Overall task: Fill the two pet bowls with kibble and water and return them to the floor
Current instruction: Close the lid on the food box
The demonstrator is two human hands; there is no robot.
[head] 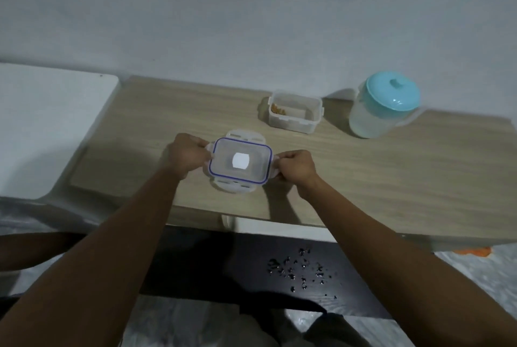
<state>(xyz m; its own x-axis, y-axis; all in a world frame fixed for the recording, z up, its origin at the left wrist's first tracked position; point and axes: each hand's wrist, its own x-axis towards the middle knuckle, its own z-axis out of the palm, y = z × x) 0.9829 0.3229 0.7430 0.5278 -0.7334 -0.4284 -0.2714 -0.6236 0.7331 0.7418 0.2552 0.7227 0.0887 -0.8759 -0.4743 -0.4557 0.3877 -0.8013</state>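
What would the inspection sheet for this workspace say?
Surface: pale wooden tabletop.
Job's things: open clear container holding a little kibble; teal-lidded pitcher beside it; pet bowls not seen.
Clutter: shiny droplets on dark lower board.
Hands: left hand and right hand each pinch a side flap of the blue-sealed container lid.
Cables: nothing seen.
Surroundings: grey wall; white panel at left.

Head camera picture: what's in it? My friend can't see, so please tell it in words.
The left hand and right hand grip the side clips of a clear lid with a blue seal, over a wooden table. Behind it stand an open clear box holding a little kibble and a pitcher with a turquoise top.
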